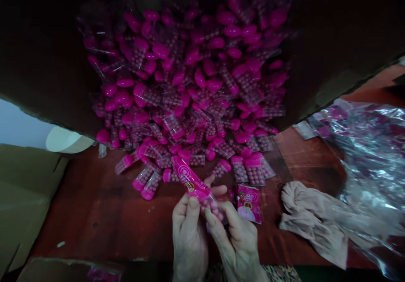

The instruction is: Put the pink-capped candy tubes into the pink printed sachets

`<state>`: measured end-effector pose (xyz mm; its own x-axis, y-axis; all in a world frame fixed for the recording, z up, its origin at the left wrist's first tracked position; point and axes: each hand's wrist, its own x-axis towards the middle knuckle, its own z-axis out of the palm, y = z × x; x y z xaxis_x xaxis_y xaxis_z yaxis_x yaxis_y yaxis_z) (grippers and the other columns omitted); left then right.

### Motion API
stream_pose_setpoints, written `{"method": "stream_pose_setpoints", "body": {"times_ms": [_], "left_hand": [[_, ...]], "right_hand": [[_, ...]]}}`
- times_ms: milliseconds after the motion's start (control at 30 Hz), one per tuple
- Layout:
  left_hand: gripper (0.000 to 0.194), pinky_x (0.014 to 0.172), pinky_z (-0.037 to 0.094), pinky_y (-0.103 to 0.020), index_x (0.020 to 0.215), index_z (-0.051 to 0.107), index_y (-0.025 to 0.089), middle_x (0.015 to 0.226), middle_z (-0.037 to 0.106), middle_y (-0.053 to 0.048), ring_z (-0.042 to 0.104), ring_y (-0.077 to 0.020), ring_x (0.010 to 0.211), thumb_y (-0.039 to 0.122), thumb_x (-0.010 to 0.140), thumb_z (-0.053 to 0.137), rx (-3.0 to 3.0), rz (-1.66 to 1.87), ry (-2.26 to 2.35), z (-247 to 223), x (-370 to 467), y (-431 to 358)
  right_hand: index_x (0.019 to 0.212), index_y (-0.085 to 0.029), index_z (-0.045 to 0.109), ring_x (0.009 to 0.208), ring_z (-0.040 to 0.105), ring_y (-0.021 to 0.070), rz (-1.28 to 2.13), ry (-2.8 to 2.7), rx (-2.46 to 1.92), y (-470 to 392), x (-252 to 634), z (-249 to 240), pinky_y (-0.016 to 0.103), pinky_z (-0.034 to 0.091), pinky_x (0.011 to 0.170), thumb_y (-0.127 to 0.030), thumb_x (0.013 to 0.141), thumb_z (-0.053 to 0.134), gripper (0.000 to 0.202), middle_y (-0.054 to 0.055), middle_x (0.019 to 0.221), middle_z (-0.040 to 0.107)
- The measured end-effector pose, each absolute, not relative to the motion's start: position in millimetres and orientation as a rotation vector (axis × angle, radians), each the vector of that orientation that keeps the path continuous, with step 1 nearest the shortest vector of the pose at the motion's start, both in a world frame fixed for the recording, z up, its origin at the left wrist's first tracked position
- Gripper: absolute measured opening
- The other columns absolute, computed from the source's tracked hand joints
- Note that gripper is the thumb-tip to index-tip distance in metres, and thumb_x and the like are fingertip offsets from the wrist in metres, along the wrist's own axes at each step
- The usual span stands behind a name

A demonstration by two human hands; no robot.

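Between my two hands is a small clear candy container of pink balls, with a pink printed wrapper sticking out past it, up and to the left. My left hand pinches the wrapper end with the thumb on top. My right hand has its thumb and fingers closed about the clear end, and some of its fingertips show behind. More pink printed wrappers lie on the table just right of my hands. Ahead, a large heap of pink-capped candy containers spills onto the table.
A dark open box lies around the heap. On the red-brown table, a crumpled beige cloth lies at right beside a pile of shiny clear plastic. Cardboard stands at left, near a pale rounded object.
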<state>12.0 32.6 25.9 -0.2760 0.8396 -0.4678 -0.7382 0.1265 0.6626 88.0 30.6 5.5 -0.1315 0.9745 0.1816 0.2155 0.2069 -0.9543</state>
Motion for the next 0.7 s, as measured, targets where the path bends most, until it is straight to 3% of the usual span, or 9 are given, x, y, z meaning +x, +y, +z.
{"method": "stream_pose_setpoints", "body": {"times_ms": [167,300,433,567,700], "left_hand": [[0.029,0.080,0.050,-0.025,0.088,0.073,0.013,0.099,0.071,-0.015,0.064,-0.0206,0.095,0.038,0.077,0.062,0.143,1.514,1.051,22,0,29],[0.036,0.080,0.051,-0.036,0.087,0.073,0.015,0.098,0.071,-0.014,0.066,-0.0263,0.090,0.047,0.073,0.063,0.171,1.534,1.067,21,-15,29],[0.020,0.080,0.051,-0.036,0.082,0.073,0.016,0.085,0.073,-0.011,0.067,-0.0249,0.086,0.033,0.073,0.067,0.242,1.548,1.159,22,-16,30],[0.022,0.080,0.050,-0.036,0.092,0.071,0.017,0.090,0.073,-0.013,0.066,-0.0236,0.088,0.031,0.079,0.061,0.213,1.491,1.128,21,-4,25],[0.025,0.081,0.050,-0.036,0.098,0.070,0.017,0.099,0.071,-0.015,0.065,-0.0250,0.091,0.030,0.078,0.062,0.202,1.400,1.085,18,4,18]], "right_hand": [[0.076,-0.019,0.056,0.049,0.047,0.0089,1.271,-1.556,-1.220,35,88,7,0.018,0.037,0.046,-0.030,0.089,0.047,0.019,-0.003,0.059,0.052],[0.070,-0.017,0.054,0.050,0.040,0.0082,1.487,-1.488,-1.223,38,87,6,0.019,0.033,0.046,-0.040,0.089,0.047,0.030,-0.005,0.056,0.044],[0.066,-0.017,0.051,0.049,0.036,0.0075,1.615,-1.373,-1.194,35,84,3,0.018,0.030,0.043,-0.042,0.088,0.048,0.033,-0.005,0.056,0.041],[0.072,-0.017,0.055,0.049,0.044,0.0079,1.446,-1.399,-1.205,30,82,1,0.018,0.036,0.047,-0.036,0.088,0.048,0.026,-0.004,0.057,0.049],[0.071,-0.017,0.054,0.041,0.041,0.0070,1.209,-1.496,-1.214,31,84,5,0.017,0.033,0.041,-0.031,0.089,0.047,0.023,-0.005,0.051,0.046]]}}
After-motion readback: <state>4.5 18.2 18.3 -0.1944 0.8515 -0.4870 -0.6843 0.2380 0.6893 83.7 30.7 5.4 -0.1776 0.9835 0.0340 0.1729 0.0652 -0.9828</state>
